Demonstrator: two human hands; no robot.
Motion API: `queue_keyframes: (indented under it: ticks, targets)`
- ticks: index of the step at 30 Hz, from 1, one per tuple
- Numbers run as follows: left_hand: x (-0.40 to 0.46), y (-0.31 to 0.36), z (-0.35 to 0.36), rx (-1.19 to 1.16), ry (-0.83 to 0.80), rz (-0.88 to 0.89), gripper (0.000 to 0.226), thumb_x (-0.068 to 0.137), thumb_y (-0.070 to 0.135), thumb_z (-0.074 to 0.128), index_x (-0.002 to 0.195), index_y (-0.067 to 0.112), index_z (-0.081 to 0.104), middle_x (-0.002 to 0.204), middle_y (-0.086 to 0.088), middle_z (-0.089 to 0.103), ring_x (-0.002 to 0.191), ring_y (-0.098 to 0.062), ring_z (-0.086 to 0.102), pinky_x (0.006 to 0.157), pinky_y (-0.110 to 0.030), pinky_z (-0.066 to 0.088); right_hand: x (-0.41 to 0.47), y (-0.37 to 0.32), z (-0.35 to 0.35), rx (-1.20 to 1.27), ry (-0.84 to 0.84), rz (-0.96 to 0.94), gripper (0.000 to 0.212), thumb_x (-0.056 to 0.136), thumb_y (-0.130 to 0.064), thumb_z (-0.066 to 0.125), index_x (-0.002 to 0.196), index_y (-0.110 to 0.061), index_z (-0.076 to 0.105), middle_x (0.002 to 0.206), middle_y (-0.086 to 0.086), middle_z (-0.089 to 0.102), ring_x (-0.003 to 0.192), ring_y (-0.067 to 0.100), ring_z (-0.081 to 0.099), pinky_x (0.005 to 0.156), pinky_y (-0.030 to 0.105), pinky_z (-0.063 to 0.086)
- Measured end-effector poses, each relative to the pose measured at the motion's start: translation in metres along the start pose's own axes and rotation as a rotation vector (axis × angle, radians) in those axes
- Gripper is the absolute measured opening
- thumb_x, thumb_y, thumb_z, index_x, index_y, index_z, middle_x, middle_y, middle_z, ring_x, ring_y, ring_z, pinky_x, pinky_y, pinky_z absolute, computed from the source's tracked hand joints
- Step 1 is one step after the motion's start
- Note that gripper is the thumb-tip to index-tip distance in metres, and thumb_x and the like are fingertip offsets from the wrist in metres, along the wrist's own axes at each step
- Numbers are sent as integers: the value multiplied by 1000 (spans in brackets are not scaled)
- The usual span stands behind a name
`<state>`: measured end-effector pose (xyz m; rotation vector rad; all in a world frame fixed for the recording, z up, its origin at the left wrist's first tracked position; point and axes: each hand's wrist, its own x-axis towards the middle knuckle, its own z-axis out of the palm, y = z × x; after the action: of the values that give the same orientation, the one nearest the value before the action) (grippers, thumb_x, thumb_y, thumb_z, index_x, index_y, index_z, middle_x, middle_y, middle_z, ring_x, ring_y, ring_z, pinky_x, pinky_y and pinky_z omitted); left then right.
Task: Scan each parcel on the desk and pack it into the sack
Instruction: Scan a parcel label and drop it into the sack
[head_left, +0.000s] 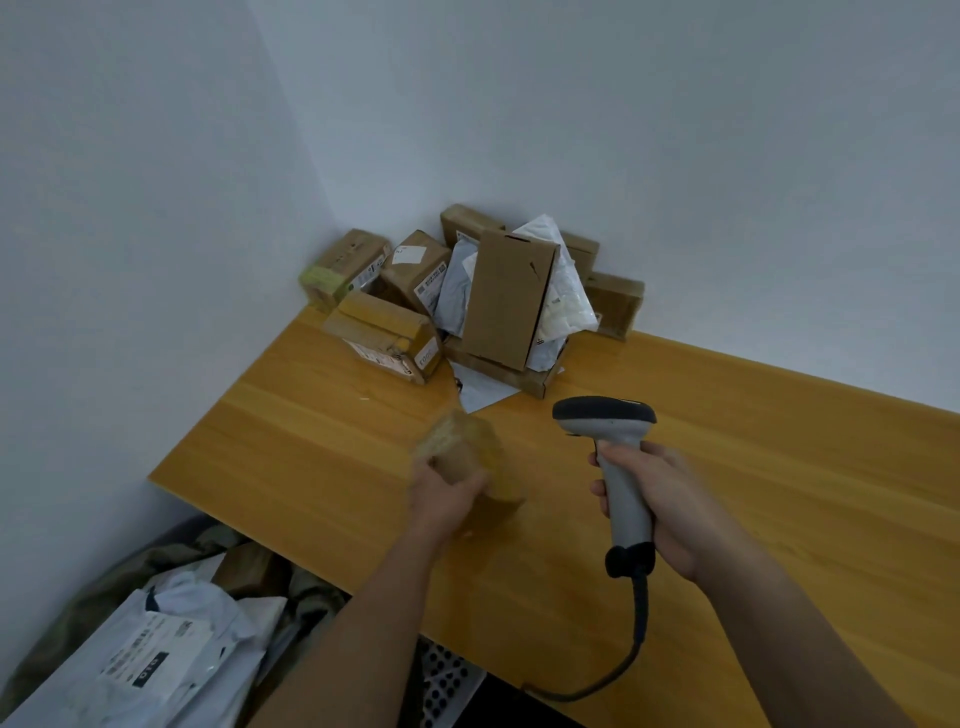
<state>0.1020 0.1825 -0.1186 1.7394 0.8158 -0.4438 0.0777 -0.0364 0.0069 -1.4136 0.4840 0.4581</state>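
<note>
Head view: left hand (447, 493) gripping small tape-wrapped brown cardboard parcel (467, 457), blurred, above wooden desk (311, 441), presumably for scanning. Right hand (660, 504) wrapped round grey corded handheld scanner (618, 457), head aimed far. Camouflage sack (67, 623) near left, open for packing. Far pile box (384, 338) label: "5003"

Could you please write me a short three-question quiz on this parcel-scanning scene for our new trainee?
1. True or false: the right hand holds the barcode scanner.
2. What does the left hand grip? A) a white mailer B) a small brown parcel C) nothing
3. Fill in: the waiting parcels are piled in the desk's far ____, against the walls.

Key: 1 true; 2 B; 3 corner.
</note>
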Motion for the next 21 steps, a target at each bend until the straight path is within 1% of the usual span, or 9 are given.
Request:
queue_keyframes:
  ticks: [2,5,7,9,12,14,17,19,21]
  targets:
    - [-8,6,-1,-406,-131,-94,63,80,43,72,129,21,39,124,-16,52,103,-38,59,75,-54,58,3,-2,-1,-1,-6,9,26,96,-20,62,111,1,61,97,15,60,73,21,61,66,34,51]
    - [-14,-8,-7,-807,-313,-181,57,86,50,58,128,11,57,127,-23,57,117,-43,53,70,-47,55,7,-5,2,-31,-21,15,25,96,-20,62,110,1,62,94,15,61,73,22,61,68,35,51]
    - [-14,-29,-12,-1035,-307,-260,59,92,48,45,133,7,53,132,-27,53,122,-47,47,75,-52,52,10,-6,5,-41,-45,25,25,96,-20,62,110,1,61,93,15,60,72,22,60,67,35,50]
    - [-17,-43,-17,-1163,-242,-332,51,99,40,37,137,6,44,127,-24,51,116,-47,49,83,-62,47,12,-6,7,-47,-60,29,26,96,-20,61,111,1,61,91,14,60,71,22,60,67,35,50]
    - [-23,-55,-22,-1105,-140,-374,53,101,43,39,143,12,37,116,-20,54,105,-44,56,78,-61,47,15,-4,13,-92,-94,45,27,96,-21,61,111,2,60,89,14,60,73,22,60,67,35,50]
    - [-25,-60,-25,-1073,-102,-398,63,97,53,45,147,16,32,122,-21,53,107,-44,58,79,-59,48,16,-4,19,-121,-118,60,28,96,-21,61,112,1,59,91,14,59,74,22,60,68,35,50]
    - [-23,-60,-28,-1004,-61,-386,75,86,66,53,141,17,37,134,-20,49,113,-42,57,94,-58,47,16,-2,27,-155,-158,83,30,96,-25,61,112,0,59,90,13,59,74,21,60,68,34,51]
    - [-27,-57,-28,-880,-102,-343,68,83,69,54,128,19,44,126,-15,52,117,-39,55,105,-58,38,15,-1,31,-175,-177,88,30,96,-27,61,111,-1,59,86,12,60,72,20,60,68,33,51]
    - [-30,-55,-25,-743,-148,-301,50,86,58,59,117,21,49,113,-8,56,117,-33,55,106,-55,39,14,-1,33,-201,-188,90,29,97,-29,60,110,-2,59,84,13,60,69,19,61,65,31,52]
